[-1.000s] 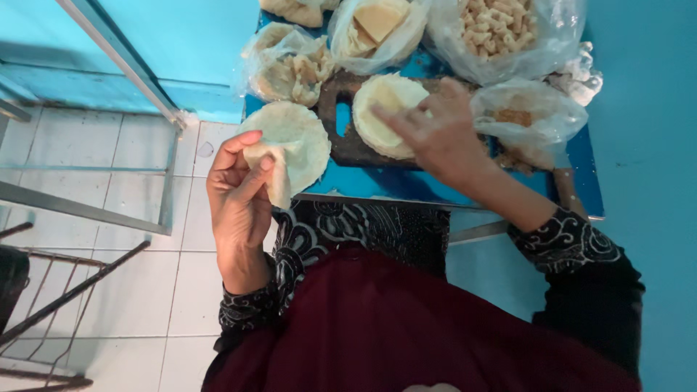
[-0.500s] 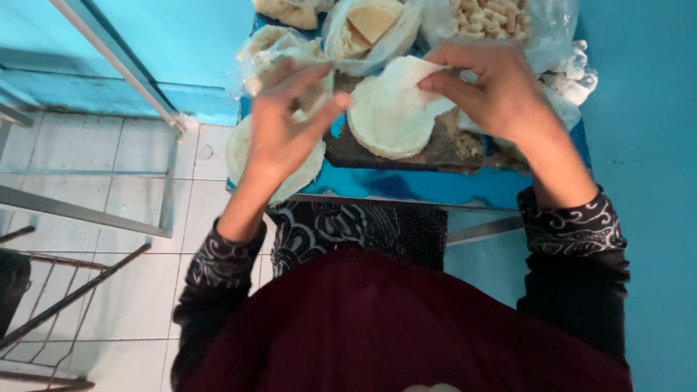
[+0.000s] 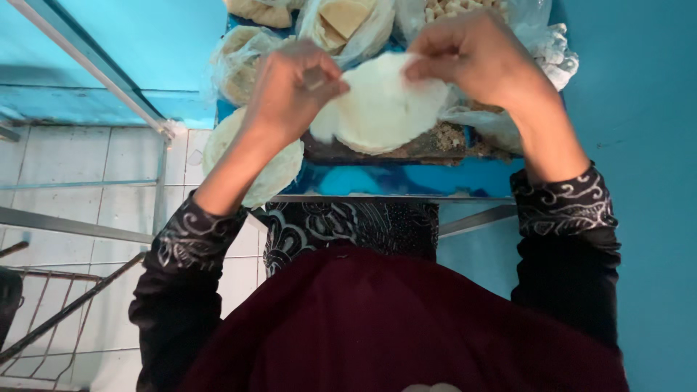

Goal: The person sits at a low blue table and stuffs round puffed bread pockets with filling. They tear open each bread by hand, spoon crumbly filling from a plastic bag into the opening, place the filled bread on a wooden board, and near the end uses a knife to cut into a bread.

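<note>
A thin round white dough wrapper [image 3: 377,109] lies over a dark board [image 3: 435,145] on the blue table [image 3: 406,178]. My left hand [image 3: 294,87] pinches its left edge. My right hand [image 3: 472,54] pinches its upper right edge. Both hands hold the same sheet, a little lifted at the edges. Another stack of round wrappers [image 3: 272,167] rests at the table's left front corner, partly hidden under my left forearm.
Several clear plastic bags of food stand at the back of the table: pale pieces [image 3: 243,62], yellowish slabs [image 3: 348,18], small cubes [image 3: 457,7]. A metal rail [image 3: 94,72] and tiled floor [image 3: 87,167] lie to the left, a blue wall [image 3: 639,109] to the right.
My left hand left the wrapper stack it held at the table's corner and moved up to the wrapper on the board. Both hands now pinch that sheet.
</note>
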{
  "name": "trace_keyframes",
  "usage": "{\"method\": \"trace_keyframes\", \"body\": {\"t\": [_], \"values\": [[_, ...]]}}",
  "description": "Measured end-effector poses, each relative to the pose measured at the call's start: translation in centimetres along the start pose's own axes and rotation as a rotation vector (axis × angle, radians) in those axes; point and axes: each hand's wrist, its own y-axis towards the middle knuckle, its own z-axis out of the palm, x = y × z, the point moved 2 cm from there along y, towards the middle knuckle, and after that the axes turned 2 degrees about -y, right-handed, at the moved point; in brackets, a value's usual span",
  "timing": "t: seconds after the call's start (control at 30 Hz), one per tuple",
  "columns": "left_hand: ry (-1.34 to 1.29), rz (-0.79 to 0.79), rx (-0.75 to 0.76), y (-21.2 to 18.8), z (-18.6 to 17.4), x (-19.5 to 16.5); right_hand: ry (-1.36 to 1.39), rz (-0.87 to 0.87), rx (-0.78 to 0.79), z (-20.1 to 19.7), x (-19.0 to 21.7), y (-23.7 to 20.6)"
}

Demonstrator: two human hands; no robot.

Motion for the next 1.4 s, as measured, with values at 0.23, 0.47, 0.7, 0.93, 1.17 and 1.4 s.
{"method": "trace_keyframes", "body": {"t": [0.23, 0.47, 0.7, 0.93, 1.17, 1.4], "values": [[0.524, 0.281, -0.089, 0.4, 2.0, 0.2, -0.040, -0.411, -0.301, 2.3, -2.9, 1.0], [0.765, 0.384, 0.226, -3.0, 5.2, 0.9, -0.326, -0.307, -0.063, 7.8, -3.6, -2.4], [0.772, 0.372, 0.273, -4.1, 5.6, 0.5, -0.458, -0.377, -0.173, 8.8, -3.9, -4.9], [0.489, 0.163, 0.238, -4.3, 4.3, 1.9, -0.375, -0.305, -0.132, 9.7, -3.8, -7.0], [-0.394, -0.219, -0.064, -1.3, -1.4, 1.6, 0.140, -0.008, -0.205, 7.9, -1.8, -8.3], [-0.567, -0.203, 0.539, 0.4, -1.6, -3.8, 1.289, 0.105, 0.136, 9.6, 1.2, -4.4]]}}
